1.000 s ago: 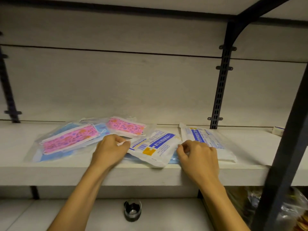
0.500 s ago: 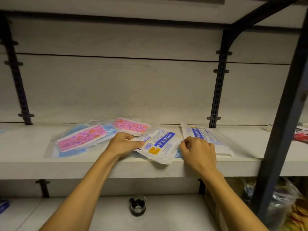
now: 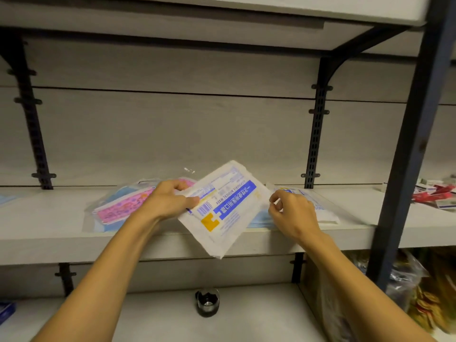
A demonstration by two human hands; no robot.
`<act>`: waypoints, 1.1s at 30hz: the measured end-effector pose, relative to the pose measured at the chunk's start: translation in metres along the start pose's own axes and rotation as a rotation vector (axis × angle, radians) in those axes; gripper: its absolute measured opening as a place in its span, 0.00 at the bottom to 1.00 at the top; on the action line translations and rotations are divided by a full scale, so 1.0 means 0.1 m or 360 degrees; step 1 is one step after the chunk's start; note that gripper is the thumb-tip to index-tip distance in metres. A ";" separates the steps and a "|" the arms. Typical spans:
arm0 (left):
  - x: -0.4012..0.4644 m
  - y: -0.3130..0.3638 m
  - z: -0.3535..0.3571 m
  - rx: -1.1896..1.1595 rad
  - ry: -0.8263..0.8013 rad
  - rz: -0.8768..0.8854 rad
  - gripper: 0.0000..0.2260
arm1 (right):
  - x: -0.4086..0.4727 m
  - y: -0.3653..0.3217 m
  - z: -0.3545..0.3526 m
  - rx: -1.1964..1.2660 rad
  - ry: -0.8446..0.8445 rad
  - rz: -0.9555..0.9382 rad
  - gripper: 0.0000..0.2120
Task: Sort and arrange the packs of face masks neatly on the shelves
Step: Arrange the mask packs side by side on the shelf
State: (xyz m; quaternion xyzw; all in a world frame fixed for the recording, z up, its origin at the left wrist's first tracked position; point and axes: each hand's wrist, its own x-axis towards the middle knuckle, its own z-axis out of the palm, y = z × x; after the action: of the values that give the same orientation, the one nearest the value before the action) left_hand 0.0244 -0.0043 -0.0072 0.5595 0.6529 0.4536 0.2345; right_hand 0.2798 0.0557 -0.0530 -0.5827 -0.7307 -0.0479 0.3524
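Observation:
A white mask pack with a blue label (image 3: 223, 208) is tilted up off the grey shelf (image 3: 49, 240), held between both hands. My left hand (image 3: 167, 202) grips its left edge, thumb on the front. My right hand (image 3: 292, 213) pinches its right edge with curled fingers. Behind my left hand lie clear packs with pink patterned masks (image 3: 121, 208) over blue ones. A second white pack with blue print (image 3: 318, 211) lies flat on the shelf behind my right hand, partly hidden.
Black slotted uprights (image 3: 317, 134) and a dark post (image 3: 414, 144) frame the bay. Small red and white boxes (image 3: 436, 195) lie at the far right. On the lower shelf stand a small dark jar (image 3: 208, 302) and bagged goods (image 3: 419, 292).
Both hands have lifted the white pack with the blue label off the shelf and tilted it up. The view has shifted slightly left and closer.

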 end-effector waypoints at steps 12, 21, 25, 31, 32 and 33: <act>-0.07 -0.23 -0.28 -0.0525 0.0572 0.0021 0.11 | 0.10 -0.11 0.06 -0.0184 -0.0461 -0.0008 0.17; -0.01 -0.26 -0.37 -0.0629 0.0683 0.0010 0.12 | 0.37 -0.02 0.16 -0.0128 -0.0888 0.0013 0.30; 0.04 -0.27 -0.39 -0.0638 0.0694 0.0019 0.12 | 0.48 -0.02 0.19 -0.0189 -0.0833 -0.0056 0.30; 0.10 -0.23 -0.37 -0.0675 0.0696 0.0022 0.13 | 0.58 -0.09 0.16 -0.0285 -0.0864 -0.0124 0.32; 0.12 -0.22 -0.37 -0.0680 0.0711 0.0024 0.13 | 0.60 -0.10 0.15 -0.0309 -0.0893 -0.0122 0.33; 0.13 -0.22 -0.38 -0.0686 0.0726 0.0026 0.12 | 0.62 -0.10 0.14 -0.0334 -0.0931 -0.0117 0.35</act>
State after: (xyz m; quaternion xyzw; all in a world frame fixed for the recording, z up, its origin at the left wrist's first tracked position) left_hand -0.0213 -0.0034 -0.0051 0.3858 0.5730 0.6972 0.1917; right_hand 0.2597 0.1097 -0.0247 -0.5783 -0.8127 0.0339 0.0631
